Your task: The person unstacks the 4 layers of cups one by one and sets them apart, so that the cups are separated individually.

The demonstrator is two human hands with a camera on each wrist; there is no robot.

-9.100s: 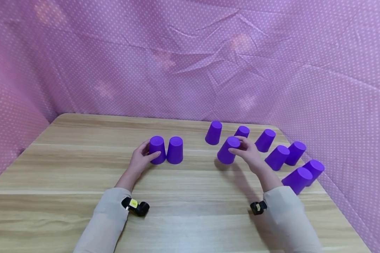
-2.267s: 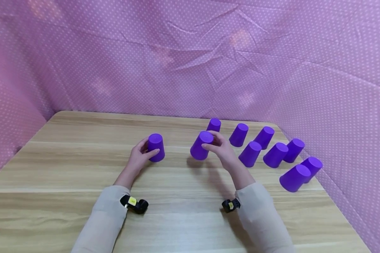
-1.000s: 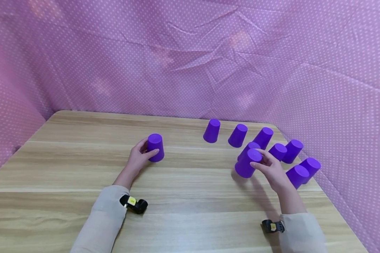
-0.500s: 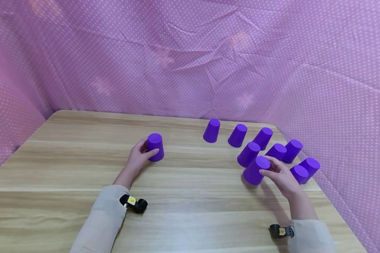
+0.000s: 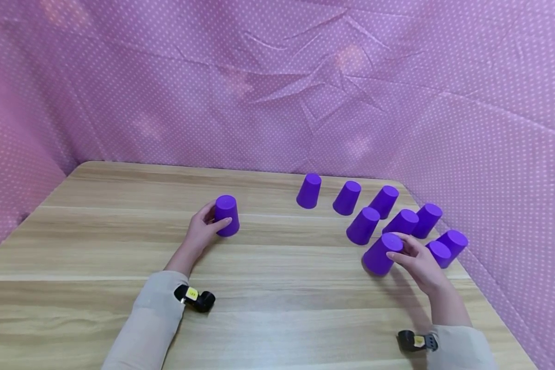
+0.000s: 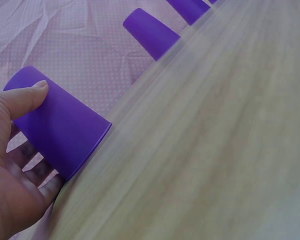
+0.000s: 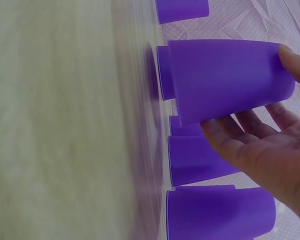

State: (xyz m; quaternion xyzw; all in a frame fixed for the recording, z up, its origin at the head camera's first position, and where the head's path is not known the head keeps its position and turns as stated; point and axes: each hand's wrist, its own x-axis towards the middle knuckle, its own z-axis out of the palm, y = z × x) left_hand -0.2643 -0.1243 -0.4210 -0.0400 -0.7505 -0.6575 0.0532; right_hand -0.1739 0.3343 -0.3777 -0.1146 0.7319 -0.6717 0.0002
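Note:
My left hand (image 5: 202, 229) holds an upside-down purple cup (image 5: 226, 216), thumb on the near side and fingers behind. In the left wrist view that cup (image 6: 60, 122) has its rim down at the wooden table. Another upside-down purple cup (image 5: 380, 257) is in my right hand (image 5: 418, 264), pinched between thumb and fingers. The right wrist view has this cup (image 7: 225, 80) a little off the tabletop, its shadow below the rim. Close by stand a purple cup (image 5: 363, 226) to its back left, one (image 5: 401, 222) behind it, and one (image 5: 439, 254) partly hidden by the hand.
More upside-down purple cups stand at the back and right of the table (image 5: 277, 288), among them a back cup (image 5: 309, 191), a cup (image 5: 347, 198) right of it, and one (image 5: 455, 245) near the right edge. Pink dotted cloth (image 5: 277, 92) hangs around the table.
Since 9.1 s ago, one cup was set down at right. The cup beside my left hand's was then taken by my right hand and carried right and nearer. My left hand stays put.

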